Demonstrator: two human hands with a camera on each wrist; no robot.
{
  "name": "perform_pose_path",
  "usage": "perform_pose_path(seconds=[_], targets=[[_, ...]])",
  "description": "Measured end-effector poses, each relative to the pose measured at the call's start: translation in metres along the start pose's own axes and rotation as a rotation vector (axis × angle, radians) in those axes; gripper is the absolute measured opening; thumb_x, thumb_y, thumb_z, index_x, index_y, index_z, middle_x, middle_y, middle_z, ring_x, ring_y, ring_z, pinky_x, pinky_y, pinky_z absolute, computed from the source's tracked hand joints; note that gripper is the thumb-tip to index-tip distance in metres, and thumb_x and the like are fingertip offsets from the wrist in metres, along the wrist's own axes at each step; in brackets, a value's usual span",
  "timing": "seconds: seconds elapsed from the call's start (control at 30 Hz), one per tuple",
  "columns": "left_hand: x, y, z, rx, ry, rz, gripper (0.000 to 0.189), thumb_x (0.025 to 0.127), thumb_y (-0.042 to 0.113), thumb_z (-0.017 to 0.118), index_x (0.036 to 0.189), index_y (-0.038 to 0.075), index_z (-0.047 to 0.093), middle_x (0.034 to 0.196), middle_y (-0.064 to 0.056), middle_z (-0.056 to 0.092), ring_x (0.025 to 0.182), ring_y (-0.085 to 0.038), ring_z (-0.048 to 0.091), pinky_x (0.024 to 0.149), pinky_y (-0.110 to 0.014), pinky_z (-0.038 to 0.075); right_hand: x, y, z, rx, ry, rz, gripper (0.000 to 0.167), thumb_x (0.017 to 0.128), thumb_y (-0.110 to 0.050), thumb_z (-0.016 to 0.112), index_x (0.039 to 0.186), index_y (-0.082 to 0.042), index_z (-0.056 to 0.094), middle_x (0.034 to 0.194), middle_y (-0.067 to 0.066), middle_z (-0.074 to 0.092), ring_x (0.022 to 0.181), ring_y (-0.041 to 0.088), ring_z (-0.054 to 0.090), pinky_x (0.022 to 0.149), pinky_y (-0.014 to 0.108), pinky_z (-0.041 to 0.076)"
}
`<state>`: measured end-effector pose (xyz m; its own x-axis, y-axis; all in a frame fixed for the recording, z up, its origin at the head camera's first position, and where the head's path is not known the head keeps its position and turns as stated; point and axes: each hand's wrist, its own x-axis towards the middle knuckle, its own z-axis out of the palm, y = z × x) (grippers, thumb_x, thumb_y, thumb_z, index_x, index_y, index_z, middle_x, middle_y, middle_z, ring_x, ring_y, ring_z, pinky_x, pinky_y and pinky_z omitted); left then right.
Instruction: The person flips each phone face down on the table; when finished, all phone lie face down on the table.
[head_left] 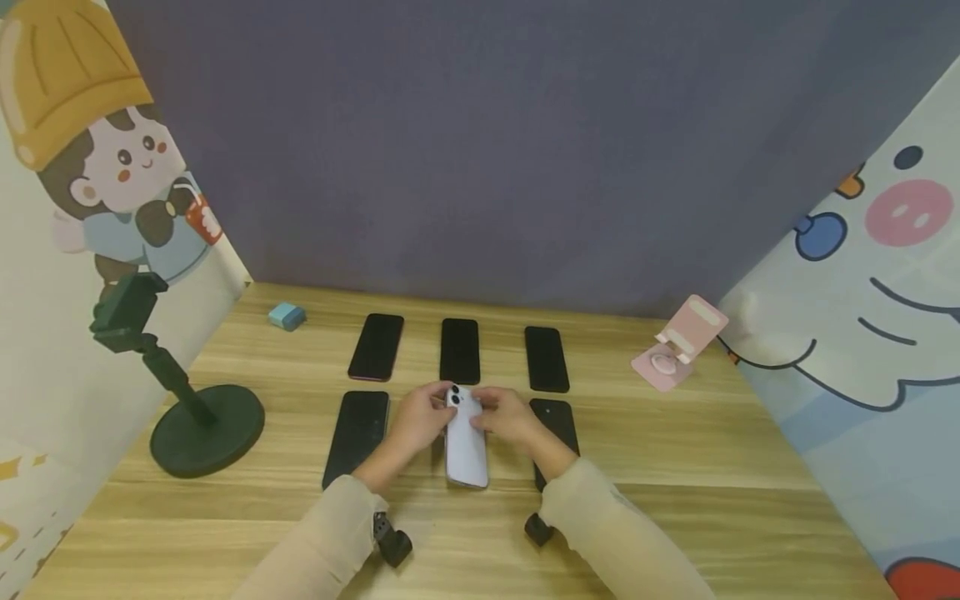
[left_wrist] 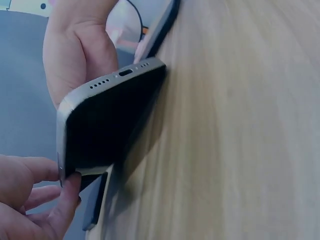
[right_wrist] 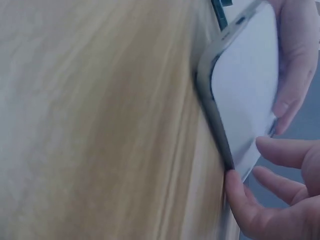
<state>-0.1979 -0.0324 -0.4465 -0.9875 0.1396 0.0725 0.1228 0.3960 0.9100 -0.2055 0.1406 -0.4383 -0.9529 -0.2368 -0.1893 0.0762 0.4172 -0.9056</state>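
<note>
A smartphone with a white back (head_left: pixel 467 454) is held between both hands, its camera end away from the person. My left hand (head_left: pixel 416 421) pinches its upper left edge, and my right hand (head_left: pixel 512 415) grips the upper right edge. Seen from the left wrist, the phone's dark screen (left_wrist: pixel 112 117) faces down and is tilted off the wood. The right wrist view shows its pale back (right_wrist: pixel 245 85), with the right thumb and fingers (right_wrist: pixel 285 150) at the edge. Black phones lie on either side: one (head_left: pixel 356 433) by the left forearm, another (head_left: pixel 555 421) partly under the right.
Three dark phones (head_left: pixel 460 350) lie in a row behind the hands on the wooden table (head_left: pixel 675 517). A dark green stand (head_left: pixel 206 429) is at left, a small blue block (head_left: pixel 287 316) at back left, a pink folding stand (head_left: pixel 678 342) at back right. A grey panel (head_left: pixel 480 150) rises behind.
</note>
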Motion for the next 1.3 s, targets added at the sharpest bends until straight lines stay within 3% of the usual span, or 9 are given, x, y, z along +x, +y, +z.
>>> perform_pose_path(seconds=[0.2, 0.37, 0.5, 0.7, 0.97, 1.13, 1.3], targets=[[0.002, -0.008, 0.0, 0.171, 0.021, -0.01, 0.04, 0.081, -0.003, 0.071, 0.12, -0.01, 0.062, 0.094, -0.015, 0.067, 0.085, -0.026, 0.063, 0.075, -0.037, 0.055, 0.005, 0.001, 0.003, -0.182, 0.056, 0.011, 0.045, 0.082, 0.006, 0.071, 0.125, 0.008, 0.059, 0.113, 0.021, 0.064, 0.102, 0.031, 0.061, 0.085, 0.036, 0.053], [0.003, -0.009, 0.001, 0.235, 0.001, -0.043, 0.042, 0.083, 0.0, 0.071, 0.123, -0.008, 0.061, 0.094, -0.014, 0.065, 0.087, -0.026, 0.062, 0.077, -0.041, 0.053, 0.007, -0.002, 0.004, -0.306, 0.083, 0.032, 0.045, 0.079, 0.002, 0.075, 0.123, 0.002, 0.063, 0.105, 0.015, 0.065, 0.095, 0.027, 0.061, 0.079, 0.034, 0.053], [0.003, -0.009, 0.002, 0.271, 0.003, -0.046, 0.044, 0.082, 0.001, 0.071, 0.123, -0.008, 0.061, 0.094, -0.015, 0.066, 0.087, -0.027, 0.063, 0.076, -0.041, 0.054, 0.008, -0.005, 0.006, -0.342, 0.091, 0.052, 0.045, 0.079, 0.001, 0.076, 0.122, -0.001, 0.064, 0.1, 0.011, 0.064, 0.092, 0.024, 0.061, 0.077, 0.033, 0.053], [0.006, -0.009, 0.002, 0.305, -0.005, -0.063, 0.046, 0.08, 0.001, 0.072, 0.123, -0.009, 0.061, 0.081, -0.009, 0.063, 0.077, -0.023, 0.059, 0.069, -0.037, 0.053, 0.01, -0.005, 0.007, -0.392, 0.11, 0.081, 0.045, 0.078, -0.002, 0.078, 0.122, -0.005, 0.066, 0.098, 0.007, 0.064, 0.089, 0.022, 0.06, 0.077, 0.033, 0.051], [0.006, -0.007, -0.002, 0.332, -0.046, -0.088, 0.043, 0.082, 0.002, 0.073, 0.122, -0.009, 0.061, 0.099, -0.018, 0.064, 0.092, -0.029, 0.063, 0.079, -0.04, 0.055, 0.013, -0.009, 0.008, -0.45, 0.102, 0.077, 0.045, 0.079, -0.003, 0.078, 0.121, -0.005, 0.066, 0.098, 0.009, 0.064, 0.086, 0.022, 0.059, 0.074, 0.033, 0.051], [-0.001, -0.006, -0.025, 0.328, -0.077, -0.061, 0.043, 0.085, 0.006, 0.072, 0.124, -0.007, 0.06, 0.1, -0.018, 0.064, 0.086, -0.027, 0.063, 0.072, -0.039, 0.055, 0.007, -0.019, 0.02, -0.5, 0.118, 0.008, 0.043, 0.082, -0.004, 0.075, 0.124, 0.0, 0.063, 0.11, 0.021, 0.057, 0.091, 0.028, 0.058, 0.077, 0.038, 0.053], [-0.01, -0.011, -0.066, 0.355, -0.021, -0.009, 0.045, 0.088, 0.009, 0.071, 0.128, -0.007, 0.057, 0.112, -0.024, 0.059, 0.097, -0.034, 0.062, 0.074, -0.042, 0.056, 0.003, -0.033, 0.046, -0.499, 0.084, -0.066, 0.042, 0.088, -0.008, 0.071, 0.128, -0.003, 0.062, 0.114, 0.018, 0.056, 0.102, 0.029, 0.056, 0.081, 0.039, 0.052]])
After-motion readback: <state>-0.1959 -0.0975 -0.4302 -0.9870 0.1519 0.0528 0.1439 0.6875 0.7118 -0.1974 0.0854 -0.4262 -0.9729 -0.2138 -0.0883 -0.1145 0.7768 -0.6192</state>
